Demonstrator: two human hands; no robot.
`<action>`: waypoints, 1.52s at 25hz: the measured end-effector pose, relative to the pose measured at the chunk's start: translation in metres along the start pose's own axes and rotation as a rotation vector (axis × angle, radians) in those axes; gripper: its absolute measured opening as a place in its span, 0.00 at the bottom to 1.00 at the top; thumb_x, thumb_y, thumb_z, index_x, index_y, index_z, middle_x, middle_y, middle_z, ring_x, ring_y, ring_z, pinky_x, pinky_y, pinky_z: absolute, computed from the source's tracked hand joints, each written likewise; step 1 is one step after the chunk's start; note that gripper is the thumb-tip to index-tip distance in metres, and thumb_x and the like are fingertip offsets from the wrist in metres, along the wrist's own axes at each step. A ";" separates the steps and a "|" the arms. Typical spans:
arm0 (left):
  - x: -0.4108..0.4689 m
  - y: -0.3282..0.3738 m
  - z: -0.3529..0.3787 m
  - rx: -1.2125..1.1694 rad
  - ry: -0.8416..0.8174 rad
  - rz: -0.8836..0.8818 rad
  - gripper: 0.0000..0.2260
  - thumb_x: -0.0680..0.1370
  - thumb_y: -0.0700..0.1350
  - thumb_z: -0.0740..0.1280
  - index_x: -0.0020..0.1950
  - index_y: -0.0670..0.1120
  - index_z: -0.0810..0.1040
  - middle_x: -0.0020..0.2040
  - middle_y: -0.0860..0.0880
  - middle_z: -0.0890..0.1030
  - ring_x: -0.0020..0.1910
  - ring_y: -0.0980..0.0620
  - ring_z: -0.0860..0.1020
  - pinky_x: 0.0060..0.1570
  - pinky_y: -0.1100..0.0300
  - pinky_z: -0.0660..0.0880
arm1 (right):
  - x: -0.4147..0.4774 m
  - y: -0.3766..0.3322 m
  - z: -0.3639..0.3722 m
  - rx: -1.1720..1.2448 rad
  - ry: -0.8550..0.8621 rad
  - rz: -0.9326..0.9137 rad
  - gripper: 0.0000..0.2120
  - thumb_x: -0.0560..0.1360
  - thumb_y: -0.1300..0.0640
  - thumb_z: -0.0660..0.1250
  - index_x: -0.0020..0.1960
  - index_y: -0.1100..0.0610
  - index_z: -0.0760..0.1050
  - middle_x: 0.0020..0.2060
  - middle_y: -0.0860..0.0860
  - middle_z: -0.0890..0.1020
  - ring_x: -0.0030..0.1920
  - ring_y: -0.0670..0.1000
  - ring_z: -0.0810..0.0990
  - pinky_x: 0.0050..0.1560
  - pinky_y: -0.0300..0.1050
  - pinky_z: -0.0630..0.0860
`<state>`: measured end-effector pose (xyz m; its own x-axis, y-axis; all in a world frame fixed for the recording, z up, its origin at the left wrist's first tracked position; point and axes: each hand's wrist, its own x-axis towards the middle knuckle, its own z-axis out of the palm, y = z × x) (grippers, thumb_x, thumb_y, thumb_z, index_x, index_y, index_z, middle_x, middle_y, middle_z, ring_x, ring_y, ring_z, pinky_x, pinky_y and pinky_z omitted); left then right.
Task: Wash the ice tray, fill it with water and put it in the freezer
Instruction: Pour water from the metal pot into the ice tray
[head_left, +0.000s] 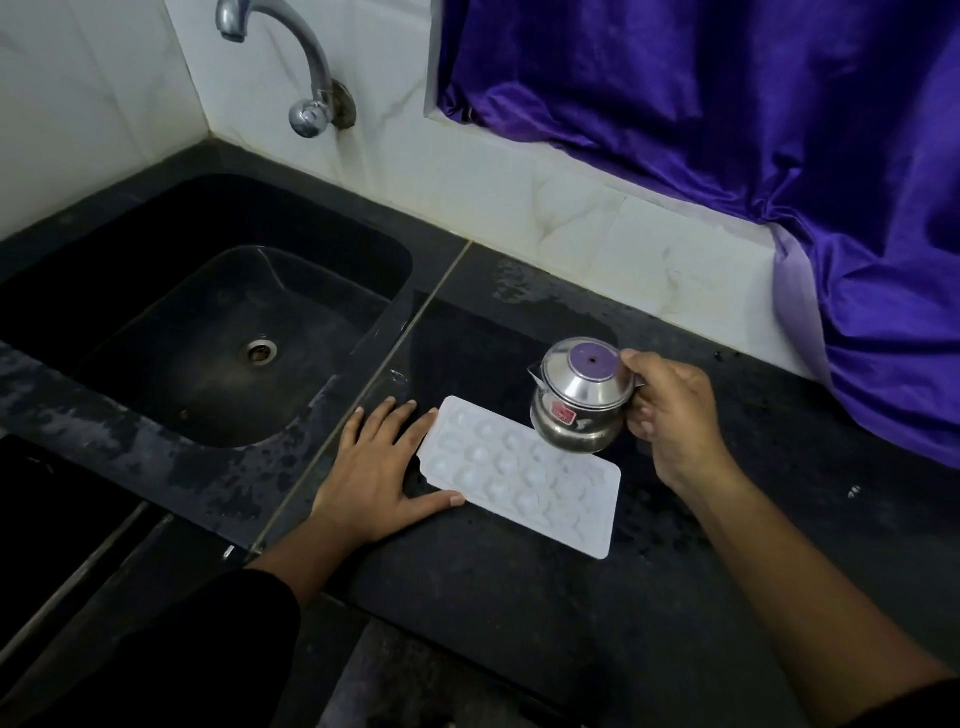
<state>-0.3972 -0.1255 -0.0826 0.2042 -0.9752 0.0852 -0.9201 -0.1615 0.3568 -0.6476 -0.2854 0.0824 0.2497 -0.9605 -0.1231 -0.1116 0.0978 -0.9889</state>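
Lying flat: white ice tray (519, 480), cells perhaps empty; left hand (374, 470) splayed, right hand (672, 415) gripping kettle (576, 402).

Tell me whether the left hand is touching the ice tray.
Touching. Head view: the left hand rests its thumb and forefinger against the ice tray.

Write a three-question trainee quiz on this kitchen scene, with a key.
1. Fill in: the left hand lies flat on the ____, touching the end of the ice tray.
2. The right hand holds: A) a steel jug B) a sponge C) a glass.
3. True or false: the ice tray lies in the sink.
Key: 1 counter; 2 A; 3 false.
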 end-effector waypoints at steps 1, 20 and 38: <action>0.000 0.000 0.000 0.003 -0.004 0.001 0.51 0.70 0.84 0.53 0.85 0.56 0.57 0.84 0.47 0.63 0.85 0.46 0.53 0.83 0.39 0.47 | -0.001 -0.002 -0.003 0.021 0.002 0.002 0.17 0.81 0.59 0.66 0.33 0.57 0.74 0.22 0.47 0.66 0.22 0.44 0.62 0.23 0.35 0.59; -0.001 0.001 0.000 -0.004 0.011 -0.008 0.51 0.70 0.85 0.51 0.85 0.55 0.59 0.83 0.47 0.64 0.85 0.45 0.55 0.83 0.39 0.48 | -0.008 0.008 0.039 -1.135 -0.052 -0.396 0.25 0.77 0.47 0.66 0.27 0.60 0.68 0.21 0.53 0.69 0.23 0.50 0.69 0.28 0.43 0.63; -0.001 0.001 -0.003 0.012 -0.027 -0.008 0.51 0.70 0.85 0.50 0.86 0.57 0.56 0.84 0.49 0.62 0.85 0.47 0.53 0.83 0.40 0.46 | -0.012 0.005 0.002 -1.084 -0.025 -0.347 0.23 0.76 0.48 0.68 0.29 0.62 0.71 0.23 0.56 0.73 0.23 0.51 0.69 0.28 0.43 0.62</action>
<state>-0.3977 -0.1248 -0.0798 0.2027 -0.9776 0.0572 -0.9224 -0.1710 0.3463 -0.6494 -0.2728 0.0788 0.4474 -0.8850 0.1291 -0.8026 -0.4610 -0.3785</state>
